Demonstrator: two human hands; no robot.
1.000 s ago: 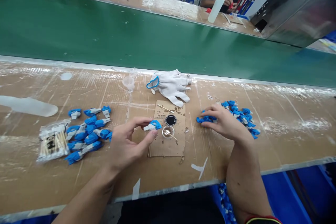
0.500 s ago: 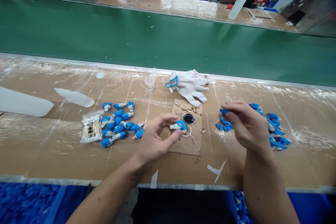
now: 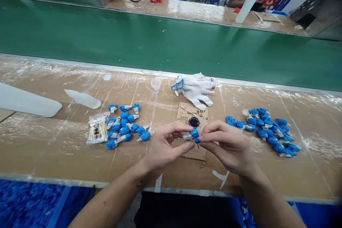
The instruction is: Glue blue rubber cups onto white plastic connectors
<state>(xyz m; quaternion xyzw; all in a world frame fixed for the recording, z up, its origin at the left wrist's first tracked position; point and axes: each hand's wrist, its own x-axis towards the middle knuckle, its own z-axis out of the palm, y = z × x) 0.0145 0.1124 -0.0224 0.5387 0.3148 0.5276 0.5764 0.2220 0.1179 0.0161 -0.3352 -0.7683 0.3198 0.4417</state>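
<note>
Between thumb and fingers, my left hand (image 3: 165, 144) grips a small blue and grey plastic part (image 3: 190, 134). My right hand (image 3: 227, 144) is closed in a pinch on a small blue piece (image 3: 197, 140), which touches or nearly touches that part. Beneath my hands lies a cardboard piece (image 3: 199, 154) bearing a small round dish of black liquid (image 3: 193, 122) and a cotton swab (image 3: 187, 110). Similar blue and grey parts lie in a left group (image 3: 124, 123) and a right group (image 3: 271, 131). Loose blue pieces (image 3: 230, 121) sit just beyond my right hand.
A white glove (image 3: 196, 91) lies behind the cardboard. At left are a bag of cotton swabs (image 3: 97, 129) and translucent bottles (image 3: 84, 99). A green belt (image 3: 149, 42) runs across; beyond it stands a glue bottle (image 3: 247, 7), with two people working there.
My right hand has moved left from the loose blue pieces to the part in my left hand, bringing a small blue piece. The view has shifted slightly.
</note>
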